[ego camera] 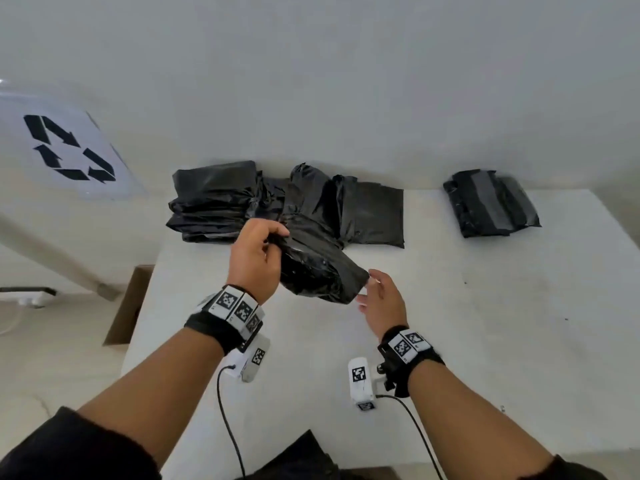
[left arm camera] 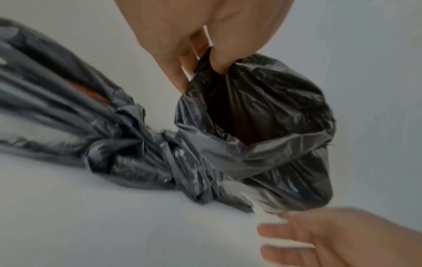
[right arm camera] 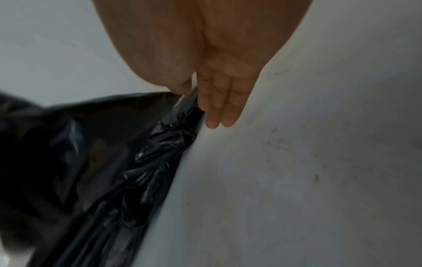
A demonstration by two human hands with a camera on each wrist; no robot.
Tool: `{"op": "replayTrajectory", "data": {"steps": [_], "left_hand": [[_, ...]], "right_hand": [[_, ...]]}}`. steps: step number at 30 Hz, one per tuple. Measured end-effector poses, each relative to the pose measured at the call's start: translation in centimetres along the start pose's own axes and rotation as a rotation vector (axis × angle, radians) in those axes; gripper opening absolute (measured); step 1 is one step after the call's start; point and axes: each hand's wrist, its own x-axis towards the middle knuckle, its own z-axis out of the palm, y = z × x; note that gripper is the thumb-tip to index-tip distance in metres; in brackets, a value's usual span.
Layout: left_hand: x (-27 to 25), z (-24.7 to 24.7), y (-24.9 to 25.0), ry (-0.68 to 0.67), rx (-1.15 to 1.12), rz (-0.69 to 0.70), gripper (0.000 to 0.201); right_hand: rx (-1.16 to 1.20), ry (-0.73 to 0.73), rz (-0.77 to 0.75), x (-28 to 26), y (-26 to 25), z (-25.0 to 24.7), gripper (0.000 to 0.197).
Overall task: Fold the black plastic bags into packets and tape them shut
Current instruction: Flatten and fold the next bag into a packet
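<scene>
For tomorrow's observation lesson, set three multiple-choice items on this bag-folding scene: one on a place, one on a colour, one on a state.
1. Where does the taped packet lie?
A. far right of the table
B. on the floor
C. under the left forearm

2. What colour is the bag being lifted?
A. white
B. black
C. blue

3. How is the left hand engaged?
A. flat on the table
B. hanging idle
C. gripping the bag's top

Key: 1 A, it sits apart at the table's far right; 2 B, its plastic is black in all views; 3 C, fingers curl round the bunched top, while the right hand lies open at its lower corner.
</scene>
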Motion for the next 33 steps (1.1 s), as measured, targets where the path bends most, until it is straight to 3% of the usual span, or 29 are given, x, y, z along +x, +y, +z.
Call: {"op": "replayTrajectory", "data": {"steps": [2, 4, 6, 8, 13, 16, 17, 20, 21, 23, 26, 29, 33], "left_hand": [[-3.0, 0.5, -1.1, -0.072, -0.068, -0.09, 0.04], [-5.6, 0.9, -2.7, -0.16, -0.072, -0.182, 0.046], [-7.7, 1.0, -4.4, -0.237, -0.014, -0.225, 0.049], [-9.0, 1.0, -5.2, -0.287, 0.064, -0.271, 0.044], [-10.3, 0.7, -5.6, -0.345, 0.299, -0.578, 0.022], [-11.1, 0.7, -4.6, -0.528, 0.113, -0.617, 0.052], [-11.4, 0.8, -3.9, -0.585, 0.049, -0.621, 0.06], [-12.5, 1.4, -3.1, -0.717, 0.033, -0.511, 0.041], [-12.9, 1.7, -3.5, -0.72, 0.086, -0.453, 0.048], [-13.7, 2.4, -4.4, -0.66, 0.208, -0.395, 0.048], [-14.0, 2.8, -4.3, -0.529, 0.254, -0.333, 0.028], [-13.9, 2.5, -3.3, -0.514, 0.243, -0.229, 0.028], [-14.0, 2.3, -2.7, -0.637, 0.445, -0.189, 0.048]], "right_hand": [[0.233, -0.04, 0.211, -1.3, 0.2, -0.1, 0.025], [0.237, -0.058, 0.297, -2.3, 1.5, -0.3, 0.028], [0.026, -0.027, 0.227, -3.2, 3.2, -0.4, 0.019], [-0.177, 0.001, 0.152, -3.9, 4.4, -0.6, 0.024], [-0.344, 0.117, 0.214, -4.8, 4.0, -0.8, 0.025], [-0.572, 0.045, 0.13, -4.5, 3.3, -0.6, 0.02], [-0.627, 0.011, 0.084, -4.4, 3.2, -0.6, 0.022], [-0.767, -0.112, -0.032, -4.6, 3.1, -0.2, 0.018], [-0.864, -0.149, -0.088, -4.8, 3.3, -0.2, 0.018], [-1.031, -0.247, -0.266, -5.1, 3.5, -0.3, 0.032], [-1.098, -0.476, -0.572, -5.3, 3.6, -0.1, 0.059], [-1.161, -0.595, -0.568, -5.1, 3.8, 0.2, 0.07], [-1.188, -0.584, -0.528, -4.7, 4.1, 0.6, 0.069]]}}
